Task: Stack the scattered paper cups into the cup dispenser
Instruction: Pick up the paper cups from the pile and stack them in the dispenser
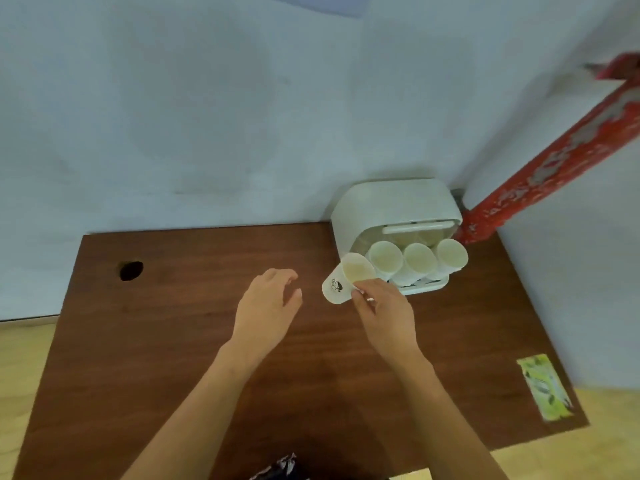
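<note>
right hand (384, 311): pinching a paper cup (346, 278) by its rim, tilted
left hand (268, 301): loose, holding nothing
cup dispenser (391, 206): table's (173, 341) far right corner, three cup stacks (417, 263) poking out

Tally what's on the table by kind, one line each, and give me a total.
Paper cups: 4, one held by the right hand at, three standing in the cup dispenser at
Cup dispenser: 1
Green packet: 1
Total: 6
More cups may be nested out of sight.
</note>
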`<state>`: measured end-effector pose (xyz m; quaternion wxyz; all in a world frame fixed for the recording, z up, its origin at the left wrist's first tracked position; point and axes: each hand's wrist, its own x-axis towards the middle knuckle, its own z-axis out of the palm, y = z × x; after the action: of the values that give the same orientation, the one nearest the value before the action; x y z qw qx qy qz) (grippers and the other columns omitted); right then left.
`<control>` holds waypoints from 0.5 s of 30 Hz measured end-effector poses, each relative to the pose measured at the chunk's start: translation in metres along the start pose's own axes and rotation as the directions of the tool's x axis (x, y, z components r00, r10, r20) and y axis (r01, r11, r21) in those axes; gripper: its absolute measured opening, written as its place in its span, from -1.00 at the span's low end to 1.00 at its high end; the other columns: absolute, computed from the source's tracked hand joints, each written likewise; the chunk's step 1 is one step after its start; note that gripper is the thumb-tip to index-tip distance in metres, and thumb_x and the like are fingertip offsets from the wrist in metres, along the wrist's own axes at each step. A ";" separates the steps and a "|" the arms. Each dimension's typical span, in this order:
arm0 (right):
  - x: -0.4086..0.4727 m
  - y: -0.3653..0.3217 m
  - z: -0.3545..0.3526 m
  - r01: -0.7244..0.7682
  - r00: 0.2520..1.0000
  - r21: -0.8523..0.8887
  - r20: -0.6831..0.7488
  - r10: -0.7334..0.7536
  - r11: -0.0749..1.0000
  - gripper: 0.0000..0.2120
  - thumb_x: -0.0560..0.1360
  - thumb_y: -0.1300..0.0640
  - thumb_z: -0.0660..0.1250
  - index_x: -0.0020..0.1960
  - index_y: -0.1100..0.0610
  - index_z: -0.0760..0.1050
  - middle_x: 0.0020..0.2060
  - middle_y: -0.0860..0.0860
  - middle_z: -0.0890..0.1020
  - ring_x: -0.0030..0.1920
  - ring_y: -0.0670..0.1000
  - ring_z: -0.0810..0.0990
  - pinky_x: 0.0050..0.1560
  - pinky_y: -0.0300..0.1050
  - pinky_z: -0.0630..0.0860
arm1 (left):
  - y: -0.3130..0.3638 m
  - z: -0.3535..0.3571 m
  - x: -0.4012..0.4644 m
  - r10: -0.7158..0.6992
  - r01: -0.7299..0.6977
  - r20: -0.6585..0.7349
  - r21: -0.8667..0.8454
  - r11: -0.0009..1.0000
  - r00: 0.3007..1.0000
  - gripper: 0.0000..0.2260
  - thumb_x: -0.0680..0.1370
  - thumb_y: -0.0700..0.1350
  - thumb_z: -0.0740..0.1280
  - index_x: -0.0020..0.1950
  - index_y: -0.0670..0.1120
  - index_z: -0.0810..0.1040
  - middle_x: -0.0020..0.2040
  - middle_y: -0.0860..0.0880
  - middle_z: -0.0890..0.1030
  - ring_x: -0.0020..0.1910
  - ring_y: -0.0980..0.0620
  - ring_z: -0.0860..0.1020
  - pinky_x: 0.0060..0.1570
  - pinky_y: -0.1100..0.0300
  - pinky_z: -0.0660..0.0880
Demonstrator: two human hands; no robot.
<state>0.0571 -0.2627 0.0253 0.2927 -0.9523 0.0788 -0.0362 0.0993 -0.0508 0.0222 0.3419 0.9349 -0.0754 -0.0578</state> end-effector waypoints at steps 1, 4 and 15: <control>-0.001 0.013 -0.010 -0.013 1.000 0.003 -0.017 0.013 1.000 -0.80 0.59 0.02 0.29 0.16 0.02 0.60 0.00 -0.12 0.63 -0.03 -0.10 0.52 -0.07 -0.18 0.49 | 0.013 0.009 0.001 0.010 -0.010 0.004 0.004 1.000 1.000 -0.75 0.59 0.02 0.26 0.25 0.04 0.50 0.14 0.11 0.54 0.09 0.12 0.48 0.05 0.18 0.46; 0.001 0.052 -0.042 -0.023 0.998 0.018 -0.051 0.024 1.000 -0.80 0.59 0.02 0.28 0.15 0.00 0.59 -0.04 -0.15 0.62 -0.05 -0.11 0.53 -0.08 -0.16 0.52 | 0.051 0.034 0.005 0.020 -0.020 -0.006 0.012 1.000 1.000 -0.74 0.59 0.01 0.27 0.27 0.03 0.50 0.14 0.11 0.54 0.08 0.13 0.49 0.06 0.18 0.47; 0.051 0.169 -0.135 -0.051 0.976 -0.009 -0.214 0.048 0.999 -0.75 0.62 0.06 0.20 0.19 0.06 0.58 0.07 -0.06 0.63 0.04 -0.01 0.54 -0.06 -0.08 0.55 | 0.159 0.102 0.014 -0.078 0.078 -0.059 -0.005 0.997 0.995 -0.73 0.59 -0.01 0.27 0.28 0.01 0.51 0.12 0.11 0.55 0.03 0.13 0.52 0.04 0.14 0.52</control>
<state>0.0699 -0.4835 0.0426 0.2763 -0.9427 0.1337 -0.1304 0.0804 -0.2376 0.0474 0.3426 0.9380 -0.0288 -0.0435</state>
